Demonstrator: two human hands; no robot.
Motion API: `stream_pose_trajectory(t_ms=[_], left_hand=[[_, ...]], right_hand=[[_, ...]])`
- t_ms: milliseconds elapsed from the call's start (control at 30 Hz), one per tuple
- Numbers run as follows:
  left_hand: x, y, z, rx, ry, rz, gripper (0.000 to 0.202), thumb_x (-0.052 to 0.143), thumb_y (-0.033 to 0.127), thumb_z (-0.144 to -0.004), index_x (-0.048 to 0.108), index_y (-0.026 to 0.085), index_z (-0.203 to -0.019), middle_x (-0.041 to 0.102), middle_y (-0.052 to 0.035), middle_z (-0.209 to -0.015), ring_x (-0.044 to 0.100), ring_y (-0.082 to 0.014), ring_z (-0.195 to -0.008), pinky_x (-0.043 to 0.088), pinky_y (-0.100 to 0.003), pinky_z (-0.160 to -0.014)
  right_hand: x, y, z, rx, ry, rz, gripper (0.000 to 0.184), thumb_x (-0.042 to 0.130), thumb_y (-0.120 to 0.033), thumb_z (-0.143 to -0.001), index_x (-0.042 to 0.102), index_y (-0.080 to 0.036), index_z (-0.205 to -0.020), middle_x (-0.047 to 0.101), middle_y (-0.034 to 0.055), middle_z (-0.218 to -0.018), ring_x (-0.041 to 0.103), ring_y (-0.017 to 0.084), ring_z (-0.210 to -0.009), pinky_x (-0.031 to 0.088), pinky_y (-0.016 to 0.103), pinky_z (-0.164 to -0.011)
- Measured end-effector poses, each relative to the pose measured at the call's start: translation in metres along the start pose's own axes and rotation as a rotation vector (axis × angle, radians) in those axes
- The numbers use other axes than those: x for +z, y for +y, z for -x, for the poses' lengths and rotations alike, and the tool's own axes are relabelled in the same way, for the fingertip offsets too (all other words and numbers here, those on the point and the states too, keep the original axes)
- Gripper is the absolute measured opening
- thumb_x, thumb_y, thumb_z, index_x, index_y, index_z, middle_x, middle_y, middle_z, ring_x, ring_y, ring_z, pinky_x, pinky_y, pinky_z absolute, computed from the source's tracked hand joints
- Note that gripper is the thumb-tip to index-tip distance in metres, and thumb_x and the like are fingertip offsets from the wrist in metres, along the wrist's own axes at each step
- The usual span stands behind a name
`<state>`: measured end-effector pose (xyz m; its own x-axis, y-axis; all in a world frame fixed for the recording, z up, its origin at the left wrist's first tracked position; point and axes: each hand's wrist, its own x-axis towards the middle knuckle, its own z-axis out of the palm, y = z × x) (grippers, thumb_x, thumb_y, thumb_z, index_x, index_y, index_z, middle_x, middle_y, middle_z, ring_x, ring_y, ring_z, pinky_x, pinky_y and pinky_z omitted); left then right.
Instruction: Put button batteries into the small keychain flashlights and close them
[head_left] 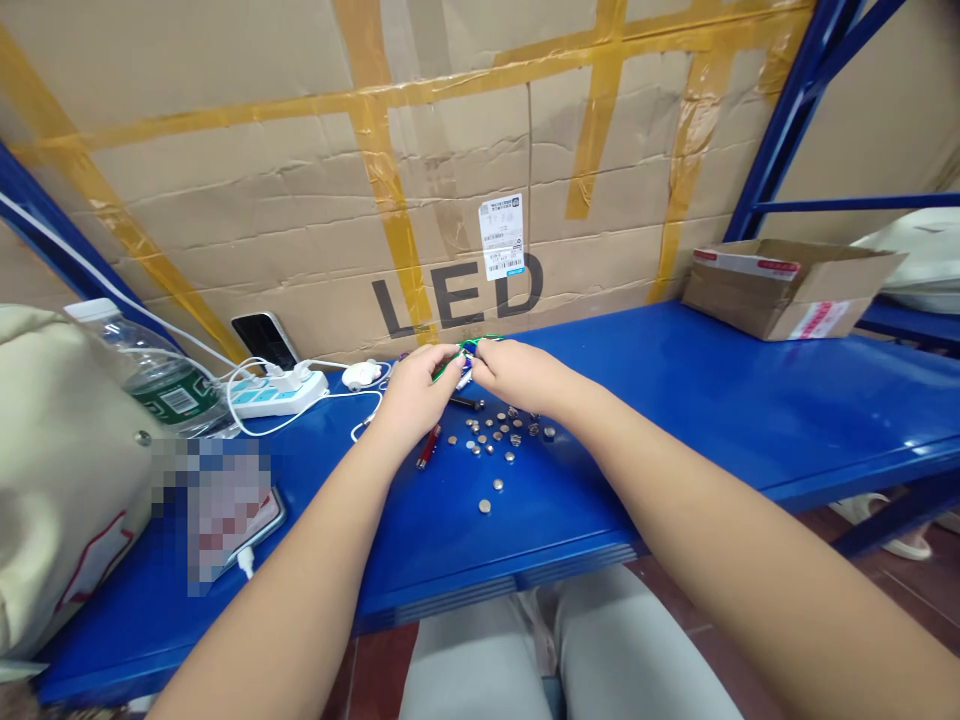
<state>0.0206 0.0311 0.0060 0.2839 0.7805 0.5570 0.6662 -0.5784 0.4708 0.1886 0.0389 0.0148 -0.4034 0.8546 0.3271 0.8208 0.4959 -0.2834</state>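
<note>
Over the far middle of the blue table, my left hand (pixel 420 392) and my right hand (pixel 521 372) meet with closed fingertips at a small blue-and-silver tube (pixel 468 368). My fingers cover most of it. Green slim pieces (pixel 491 338) show behind my hands. Just below lie a black tube (pixel 466 402) with a silver tip and, by my left wrist, a red tube (pixel 429 447). Several round silver button cells (pixel 498 484) are scattered on the table under my right hand, the nearest one (pixel 485 507) towards the front edge.
A large taped carton (pixel 300 200) walls off the back. To the left are a power strip (pixel 277 393) with white cables, a water bottle (pixel 169 375), a phone on the carton side (pixel 264 340), a charging phone (pixel 262 515) and a cream bag (pixel 67 480). An opened box (pixel 780 290) stands right.
</note>
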Motion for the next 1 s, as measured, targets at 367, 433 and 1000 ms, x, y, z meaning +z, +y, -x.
stream_pose_trajectory(t_ms=[367, 433, 1000], left_hand=[[0.007, 0.007, 0.004, 0.25, -0.114, -0.209, 0.02, 0.059, 0.024, -0.088, 0.072, 0.017, -0.102, 0.072, -0.0068, -0.093, 0.065, -0.0195, -0.086, 0.051, -0.033, -0.081], [0.008, 0.007, 0.004, 0.237, -0.121, -0.226, 0.022, 0.059, 0.024, -0.088, 0.07, 0.017, -0.106, 0.073, -0.0078, -0.1, 0.066, -0.0209, -0.093, 0.051, -0.035, -0.087], [0.011, 0.001, 0.004, 0.159, -0.17, -0.168, 0.023, 0.06, 0.028, -0.088, 0.069, 0.02, -0.108, 0.071, -0.0078, -0.11, 0.065, -0.0229, -0.102, 0.049, -0.037, -0.093]], right_hand=[[0.002, 0.01, -0.007, 0.096, 0.187, -0.438, 0.03, 0.026, -0.03, -0.096, 0.041, -0.02, -0.072, 0.058, 0.0037, -0.074, 0.05, 0.015, -0.069, 0.037, 0.026, -0.063], [-0.007, 0.02, -0.006, 0.162, 0.169, -0.362, 0.034, 0.025, -0.032, -0.097, 0.043, -0.02, -0.071, 0.055, 0.0031, -0.067, 0.049, 0.015, -0.066, 0.038, 0.027, -0.063], [-0.038, 0.045, 0.01, 0.511, -0.154, 0.122, 0.05, 0.031, -0.049, -0.096, 0.061, -0.016, -0.075, 0.067, 0.016, -0.098, 0.063, 0.025, -0.091, 0.045, 0.036, -0.079]])
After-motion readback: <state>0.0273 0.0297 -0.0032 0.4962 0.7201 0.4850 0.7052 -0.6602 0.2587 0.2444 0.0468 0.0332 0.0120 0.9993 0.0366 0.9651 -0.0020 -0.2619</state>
